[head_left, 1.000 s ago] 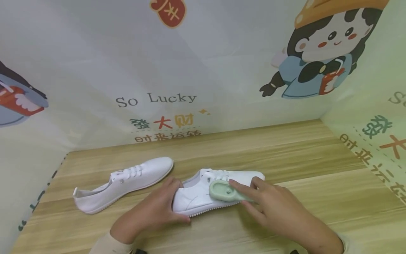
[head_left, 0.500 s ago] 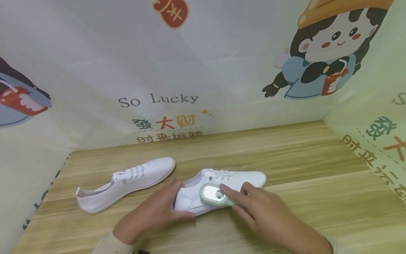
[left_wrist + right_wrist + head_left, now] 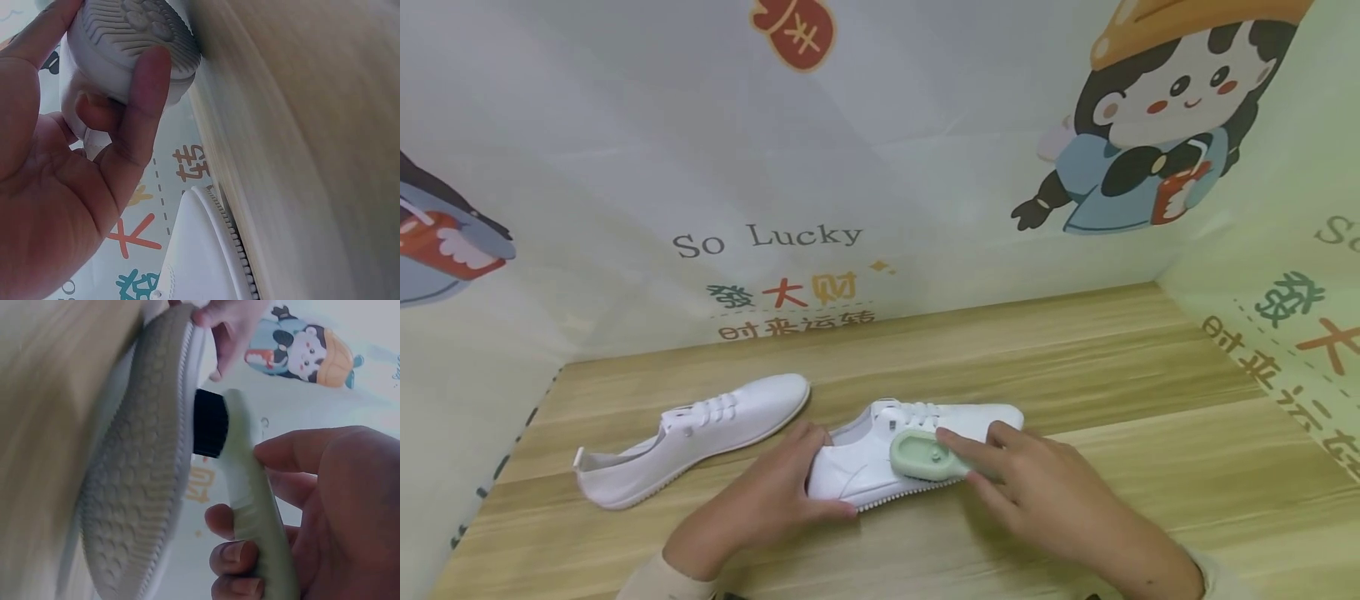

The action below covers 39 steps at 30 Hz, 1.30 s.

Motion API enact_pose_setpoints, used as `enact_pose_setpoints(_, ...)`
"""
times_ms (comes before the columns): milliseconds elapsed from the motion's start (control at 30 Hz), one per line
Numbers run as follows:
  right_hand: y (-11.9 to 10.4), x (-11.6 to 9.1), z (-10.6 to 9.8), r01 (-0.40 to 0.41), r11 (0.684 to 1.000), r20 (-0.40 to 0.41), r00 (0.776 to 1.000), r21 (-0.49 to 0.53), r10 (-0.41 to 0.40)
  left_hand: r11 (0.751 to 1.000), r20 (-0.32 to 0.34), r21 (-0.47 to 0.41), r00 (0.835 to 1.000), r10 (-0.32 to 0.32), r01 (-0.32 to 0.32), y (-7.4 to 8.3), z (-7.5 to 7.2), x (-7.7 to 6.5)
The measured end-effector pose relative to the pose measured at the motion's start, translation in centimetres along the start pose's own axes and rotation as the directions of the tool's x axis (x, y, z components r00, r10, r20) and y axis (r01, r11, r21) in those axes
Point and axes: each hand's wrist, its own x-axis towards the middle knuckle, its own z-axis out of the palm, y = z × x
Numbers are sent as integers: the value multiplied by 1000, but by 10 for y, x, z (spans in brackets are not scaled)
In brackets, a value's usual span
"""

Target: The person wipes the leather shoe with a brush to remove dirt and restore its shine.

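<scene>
A white lace-up shoe (image 3: 857, 471) lies tilted in the middle of the table, its toe to the right. My left hand (image 3: 767, 492) grips its heel, the thumb along the sole edge; the ridged sole (image 3: 140, 31) shows in the left wrist view. In my right hand (image 3: 1045, 492) is a pale green shoe brush (image 3: 917, 454), its handle between curled fingers and thumb, index finger laid along it. The brush's dark bristles (image 3: 210, 424) touch the side of the shoe, seen in the right wrist view.
The other white shoe (image 3: 700, 442) lies at the left, toe pointing up and right. A wooden table (image 3: 1120, 367) is bounded by printed cloth walls (image 3: 925, 167) at the back and sides.
The brush slid left along the shoe's side half a second ago, then back right to about where it was. My left hand keeps its grip on the heel.
</scene>
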Motion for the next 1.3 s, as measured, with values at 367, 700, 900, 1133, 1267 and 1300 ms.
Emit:
enact_pose_setpoints(367,-19,6,21,98,995,-74,993,27,-95,999,-19,-15,999,39,-40,-3,0,-1)
enact_pose_setpoints(700,-37,18,33,166,986,-77,983,11,-164,996,-38,-52,997,71,-73,-5,3,0)
enact_pose_setpoints(900,-30,14,30,142,990,-87,986,8,-141,997,-22,-48,998,64,-65,-4,4,2)
enact_pose_setpoints(1133,-13,3,22,84,996,-79,993,-14,-85,999,-3,-19,1000,28,-28,-5,3,2)
enact_pose_setpoints(1267,-5,-5,16,51,998,-68,996,-38,-54,1000,-4,-19,1000,14,-14,-5,3,1)
enact_pose_setpoints(1300,-3,-7,15,45,998,-73,996,-48,-49,1000,-5,-18,1000,13,-13,-5,3,1)
